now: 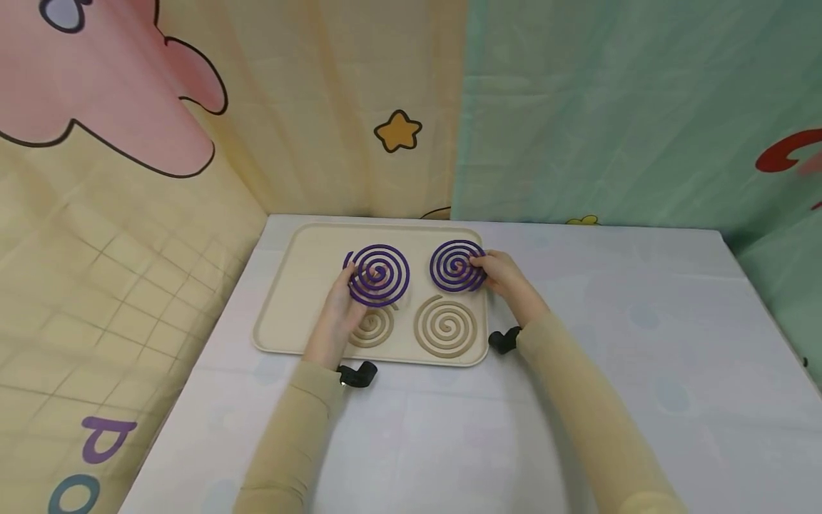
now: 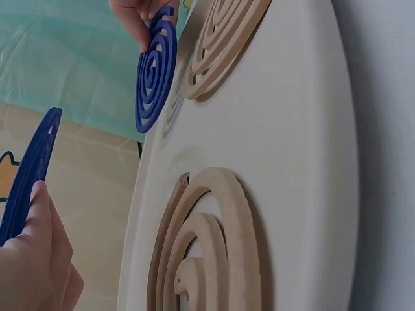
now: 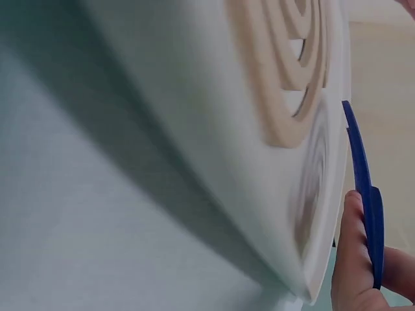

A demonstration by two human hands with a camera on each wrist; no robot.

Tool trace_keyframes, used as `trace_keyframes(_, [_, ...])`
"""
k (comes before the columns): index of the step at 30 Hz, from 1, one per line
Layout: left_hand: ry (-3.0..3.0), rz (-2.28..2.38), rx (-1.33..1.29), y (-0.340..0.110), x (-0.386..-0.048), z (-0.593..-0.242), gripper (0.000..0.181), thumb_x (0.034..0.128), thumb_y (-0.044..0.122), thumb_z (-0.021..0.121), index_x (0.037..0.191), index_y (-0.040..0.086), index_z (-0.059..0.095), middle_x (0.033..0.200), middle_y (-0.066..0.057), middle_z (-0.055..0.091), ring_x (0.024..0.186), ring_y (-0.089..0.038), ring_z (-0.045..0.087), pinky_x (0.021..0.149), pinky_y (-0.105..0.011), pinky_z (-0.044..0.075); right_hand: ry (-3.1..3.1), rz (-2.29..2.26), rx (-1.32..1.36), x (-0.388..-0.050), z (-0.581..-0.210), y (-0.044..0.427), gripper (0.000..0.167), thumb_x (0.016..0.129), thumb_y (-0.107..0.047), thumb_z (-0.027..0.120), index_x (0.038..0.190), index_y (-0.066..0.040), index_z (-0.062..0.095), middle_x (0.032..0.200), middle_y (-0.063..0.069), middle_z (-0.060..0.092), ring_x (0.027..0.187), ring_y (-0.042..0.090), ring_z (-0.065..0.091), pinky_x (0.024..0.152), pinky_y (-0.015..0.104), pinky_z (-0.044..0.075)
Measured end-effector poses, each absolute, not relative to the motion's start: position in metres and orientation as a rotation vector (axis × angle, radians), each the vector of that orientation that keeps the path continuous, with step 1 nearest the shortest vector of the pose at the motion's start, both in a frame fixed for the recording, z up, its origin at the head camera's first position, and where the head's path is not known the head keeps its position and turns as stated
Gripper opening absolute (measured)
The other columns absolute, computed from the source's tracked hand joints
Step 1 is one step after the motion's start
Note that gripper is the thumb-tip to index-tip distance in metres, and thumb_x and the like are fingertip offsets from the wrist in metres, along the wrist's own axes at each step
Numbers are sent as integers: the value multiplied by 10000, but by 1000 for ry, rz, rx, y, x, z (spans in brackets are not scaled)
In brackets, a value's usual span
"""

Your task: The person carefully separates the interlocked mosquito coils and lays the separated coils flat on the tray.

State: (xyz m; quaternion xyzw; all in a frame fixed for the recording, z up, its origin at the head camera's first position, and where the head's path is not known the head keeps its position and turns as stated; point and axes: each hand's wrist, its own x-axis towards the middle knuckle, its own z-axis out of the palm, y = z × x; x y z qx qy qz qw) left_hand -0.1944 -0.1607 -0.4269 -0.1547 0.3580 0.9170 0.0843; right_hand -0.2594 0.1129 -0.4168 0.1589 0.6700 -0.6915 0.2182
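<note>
My left hand [image 1: 335, 314] holds a purple-blue mosquito coil [image 1: 380, 273] by its left side, above the cream tray [image 1: 305, 278]; some fingers lie behind the coil. With thumb and fingers my right hand [image 1: 509, 277] pinches a second purple-blue coil [image 1: 457, 265] at its right edge. In the right wrist view that coil [image 3: 364, 175] appears nearly edge-on, raised off the tray. Two tan spiral coils lie flat on the tray's near half: the left one [image 1: 370, 328] is partly hidden by my left hand, and the right one [image 1: 446, 327] shows whole.
The tray has a raised rim [image 1: 385, 360] and sits on a white-clothed table [image 1: 616, 343]. Black devices [image 1: 358, 375] are worn at both wrists, close to the tray's front edge. Printed curtains [image 1: 578, 107] hang behind and at the sides of the table.
</note>
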Motion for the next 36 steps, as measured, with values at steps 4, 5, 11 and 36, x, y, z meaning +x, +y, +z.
trace_keyframes(4, [1028,2750,-492,-164,-196,-426,206,1083,285,323,1045,114,432,905,25,590,791,-64,630,809,-169,517,1848,-1879,412,-266,-416,110,362,1014,-44,482,1359,61,447,1029,51,568,801,69,579,738,179,526])
trace_keyframes(5, [1024,2753,-490,-165,-197,-426,206,1083,285,323,1044,114,432,907,26,589,792,-63,630,809,-169,517,1855,-1867,417,-275,-426,111,364,1018,-56,482,1365,50,452,1051,52,577,831,78,585,776,197,533])
trace_keyframes(11, [1030,2738,-452,-167,-195,-425,228,1083,286,318,1012,109,443,888,30,590,785,-60,628,798,-161,518,1720,-1997,330,-365,-557,137,161,965,-87,593,1097,0,620,959,76,658,834,146,663,746,279,580])
trace_keyframes(36, [1067,2633,-371,-146,-203,-424,196,1086,280,299,1046,107,383,885,17,573,753,-60,617,752,-170,521,2443,-1446,-190,-260,-412,86,419,1004,-230,552,1320,46,555,1314,236,592,1206,348,583,1042,437,487])
